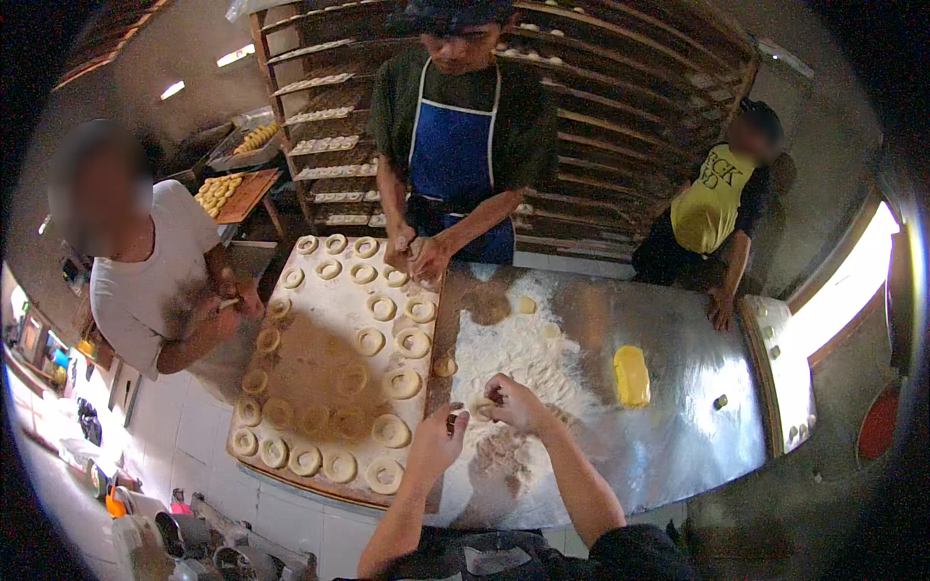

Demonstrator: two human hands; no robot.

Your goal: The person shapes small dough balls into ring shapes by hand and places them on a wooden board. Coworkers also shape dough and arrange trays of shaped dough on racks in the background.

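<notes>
My right hand (pixel 516 405) is over the floured metal table, its fingers curled round a small piece of dough (pixel 481 410). Just to the left, my left hand (pixel 442 438) hovers near the board's edge with its fingers bent together; whatever may be in them is too small to make out. White flour (pixel 523 360) spreads beneath and beyond my hands. A small round of dough (pixel 445 367) sits at the board's edge, and another dough piece (pixel 526 305) lies in the far flour. Several dough rings (pixel 402 383) cover the wooden board (pixel 320 373) at the left.
A yellow block (pixel 632 377) and a small dark-sided lump (pixel 721 401) lie on the metal table (pixel 678 320). Across stands a person in a blue apron (pixel 450 145), hands over the board. Others stand left and far right. Tray racks (pixel 610 126) fill the back; metal pots (pixel 184 533) stand lower left.
</notes>
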